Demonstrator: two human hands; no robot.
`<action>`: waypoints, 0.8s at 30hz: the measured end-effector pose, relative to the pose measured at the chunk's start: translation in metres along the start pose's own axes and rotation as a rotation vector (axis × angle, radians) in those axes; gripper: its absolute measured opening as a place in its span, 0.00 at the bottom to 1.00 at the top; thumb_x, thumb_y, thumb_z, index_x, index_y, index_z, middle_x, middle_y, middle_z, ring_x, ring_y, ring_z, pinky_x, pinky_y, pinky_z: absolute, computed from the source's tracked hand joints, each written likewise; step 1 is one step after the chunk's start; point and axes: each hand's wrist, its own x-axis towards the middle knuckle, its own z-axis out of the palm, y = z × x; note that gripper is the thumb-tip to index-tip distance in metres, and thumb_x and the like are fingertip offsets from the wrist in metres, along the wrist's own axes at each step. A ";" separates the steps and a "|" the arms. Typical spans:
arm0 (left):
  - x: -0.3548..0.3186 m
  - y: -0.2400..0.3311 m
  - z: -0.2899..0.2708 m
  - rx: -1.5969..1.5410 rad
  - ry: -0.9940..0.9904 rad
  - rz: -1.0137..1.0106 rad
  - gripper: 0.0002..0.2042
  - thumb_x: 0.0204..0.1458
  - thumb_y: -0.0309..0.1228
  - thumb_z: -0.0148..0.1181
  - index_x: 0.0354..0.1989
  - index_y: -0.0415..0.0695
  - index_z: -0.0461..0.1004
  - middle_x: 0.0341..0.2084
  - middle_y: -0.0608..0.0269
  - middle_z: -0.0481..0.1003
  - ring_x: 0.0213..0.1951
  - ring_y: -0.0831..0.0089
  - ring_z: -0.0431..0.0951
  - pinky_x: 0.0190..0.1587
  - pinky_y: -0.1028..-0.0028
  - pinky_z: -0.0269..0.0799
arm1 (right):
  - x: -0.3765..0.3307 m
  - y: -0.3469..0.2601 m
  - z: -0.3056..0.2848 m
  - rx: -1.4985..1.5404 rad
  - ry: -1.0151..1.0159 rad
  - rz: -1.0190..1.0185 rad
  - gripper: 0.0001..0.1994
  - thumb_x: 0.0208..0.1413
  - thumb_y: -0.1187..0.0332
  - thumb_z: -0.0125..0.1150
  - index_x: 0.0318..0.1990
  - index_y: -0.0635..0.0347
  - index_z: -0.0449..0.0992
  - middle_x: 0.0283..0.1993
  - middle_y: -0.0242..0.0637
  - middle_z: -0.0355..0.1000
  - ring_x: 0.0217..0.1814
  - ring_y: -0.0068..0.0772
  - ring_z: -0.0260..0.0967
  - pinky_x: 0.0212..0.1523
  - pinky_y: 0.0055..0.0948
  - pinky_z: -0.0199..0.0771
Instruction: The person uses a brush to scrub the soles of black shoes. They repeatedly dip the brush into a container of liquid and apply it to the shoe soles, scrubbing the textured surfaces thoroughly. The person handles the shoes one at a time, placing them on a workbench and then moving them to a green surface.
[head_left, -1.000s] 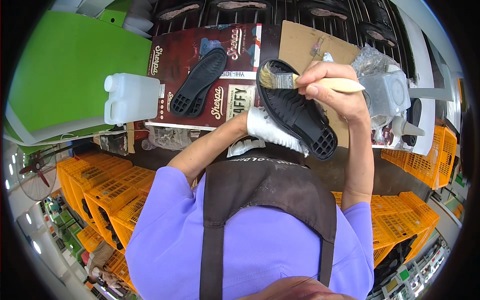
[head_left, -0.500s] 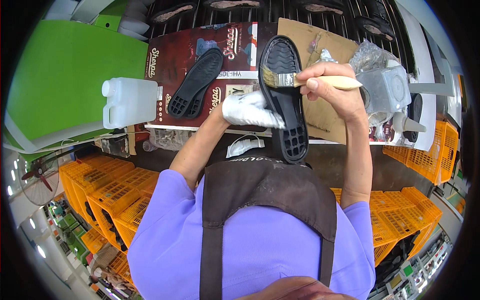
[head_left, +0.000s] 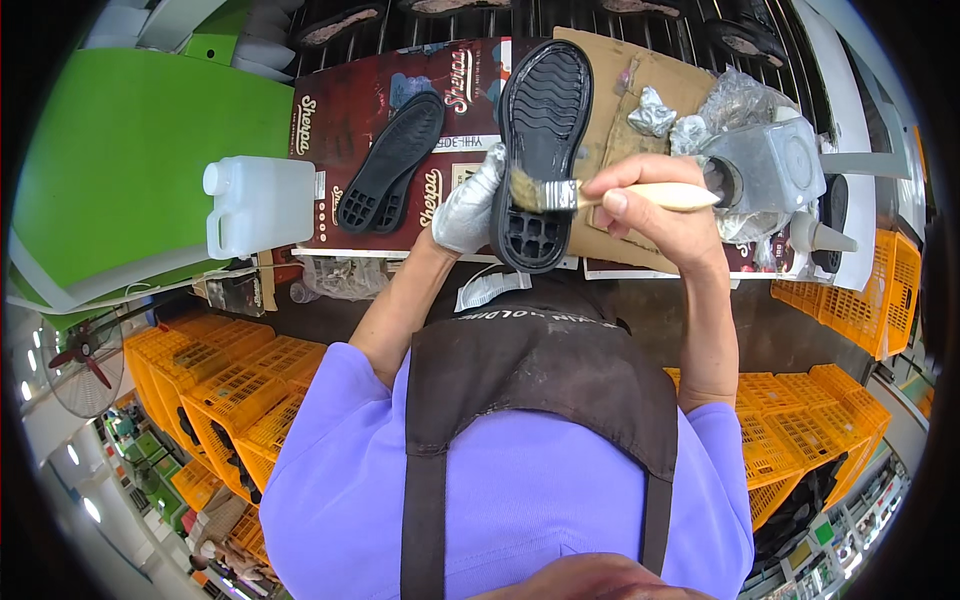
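Observation:
My left hand [head_left: 468, 210], in a pale glove, grips a black shoe sole [head_left: 545, 105] by its left edge. The sole points away from me, with its wavy inner side up and its square-celled heel end near me. Part of the gloved fingers is hidden beneath it. In my right hand [head_left: 660, 215] is a flat paintbrush [head_left: 675, 196] with a pale wooden handle. Its bristles rest on the sole just above the heel cells. To the left, two more black soles [head_left: 400, 150] lie overlapping on dark red printed cardboard [head_left: 330, 90].
A white plastic jug [head_left: 262, 205] stands at the left beside a green panel [head_left: 160, 160]. At the right are a clear container [head_left: 780, 165], crumpled plastic [head_left: 740, 105] and a nozzle bottle [head_left: 825, 238]. Several soles lie on the far rollers [head_left: 560, 15]. Orange crates [head_left: 240, 390] stand behind me.
The sole has moved away from me and slightly left. My left fingers have shifted from across it to its left edge. The brush has gone from the forefoot down toward the heel.

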 end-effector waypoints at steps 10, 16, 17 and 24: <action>0.000 -0.011 0.000 -0.182 -0.121 -0.094 0.30 0.59 0.53 0.29 0.57 0.40 0.59 0.45 0.52 0.71 0.42 0.68 0.75 0.45 0.71 0.72 | 0.016 0.018 -0.016 0.094 0.222 -0.019 0.10 0.52 0.69 0.59 0.39 0.66 0.76 0.26 0.34 0.73 0.23 0.17 0.67 0.25 0.15 0.69; 0.001 -0.011 0.019 -0.135 -0.009 -0.095 0.27 0.60 0.50 0.29 0.57 0.40 0.59 0.44 0.53 0.71 0.42 0.69 0.75 0.47 0.70 0.71 | 0.020 0.025 -0.015 -0.064 0.524 -0.169 0.08 0.52 0.73 0.57 0.39 0.63 0.76 0.28 0.33 0.73 0.25 0.20 0.68 0.27 0.16 0.69; 0.001 -0.011 0.020 -0.142 -0.012 -0.084 0.27 0.60 0.50 0.30 0.57 0.41 0.59 0.44 0.54 0.71 0.42 0.69 0.75 0.47 0.70 0.71 | 0.020 0.024 -0.015 -0.198 0.560 -0.205 0.08 0.51 0.74 0.57 0.39 0.62 0.76 0.28 0.32 0.72 0.26 0.21 0.68 0.28 0.17 0.69; 0.000 0.002 0.012 -0.150 0.237 -0.033 0.24 0.60 0.48 0.33 0.55 0.43 0.62 0.43 0.56 0.72 0.43 0.70 0.75 0.46 0.70 0.72 | 0.001 0.001 -0.002 -0.822 -0.148 -0.451 0.10 0.45 0.76 0.60 0.37 0.54 0.77 0.28 0.34 0.63 0.31 0.33 0.64 0.30 0.29 0.66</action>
